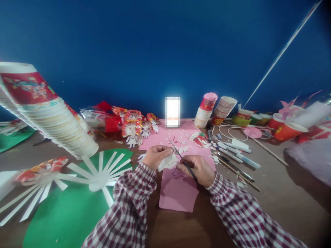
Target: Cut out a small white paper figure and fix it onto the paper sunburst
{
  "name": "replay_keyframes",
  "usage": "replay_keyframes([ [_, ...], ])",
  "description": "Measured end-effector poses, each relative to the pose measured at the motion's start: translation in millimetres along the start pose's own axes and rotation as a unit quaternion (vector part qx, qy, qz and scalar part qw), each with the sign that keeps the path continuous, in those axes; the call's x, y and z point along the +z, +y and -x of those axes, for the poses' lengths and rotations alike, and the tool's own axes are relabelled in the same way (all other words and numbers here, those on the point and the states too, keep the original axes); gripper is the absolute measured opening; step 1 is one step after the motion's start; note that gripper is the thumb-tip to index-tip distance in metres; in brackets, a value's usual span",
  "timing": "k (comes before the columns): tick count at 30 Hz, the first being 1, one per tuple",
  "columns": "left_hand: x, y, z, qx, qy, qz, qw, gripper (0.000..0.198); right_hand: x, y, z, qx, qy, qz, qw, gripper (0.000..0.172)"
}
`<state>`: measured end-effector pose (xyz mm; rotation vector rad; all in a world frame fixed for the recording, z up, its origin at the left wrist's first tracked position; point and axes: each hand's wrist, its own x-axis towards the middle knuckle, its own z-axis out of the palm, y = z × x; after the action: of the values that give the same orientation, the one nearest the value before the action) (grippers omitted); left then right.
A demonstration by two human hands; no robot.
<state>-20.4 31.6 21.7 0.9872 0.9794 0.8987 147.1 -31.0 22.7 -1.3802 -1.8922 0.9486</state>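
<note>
My left hand (158, 156) pinches a small piece of white paper (168, 163) between thumb and fingers. In my right hand (199, 169) is a pair of black-handled scissors (188, 166), its slim blades pointing up and away to the left, just beside the paper. Whether the blades are apart is too blurred to tell. Below both hands lies a pink sheet (178, 196) with dark drawn lines, partly hidden by my right hand. White and coloured scraps (183, 149) are scattered on the pink paper just beyond my hands.
Leaning stacks of paper cups (62, 117) stand at left, more cup stacks (204, 112) at the back. Paper-cup figures (131, 127) sit behind my left hand. Fanned white strips (97, 179) lie on green paper (64, 217). Markers and brushes (235, 155) lie at right, near a plastic bag (310, 158).
</note>
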Motion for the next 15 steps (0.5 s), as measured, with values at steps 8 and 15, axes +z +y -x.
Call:
replay_keyframes([
  [8,-3.2,2.0,-0.2,-0.013,-0.010,-0.004,1.000,0.029,-0.8,-1.4,-0.2,0.005,-0.005,-0.006,1.000,0.028],
  [15,-4.6,7.9,1.7,-0.027,-0.023,-0.019,0.999,0.023,-2.7,-4.8,0.0,0.004,-0.013,-0.015,1.000,0.027],
])
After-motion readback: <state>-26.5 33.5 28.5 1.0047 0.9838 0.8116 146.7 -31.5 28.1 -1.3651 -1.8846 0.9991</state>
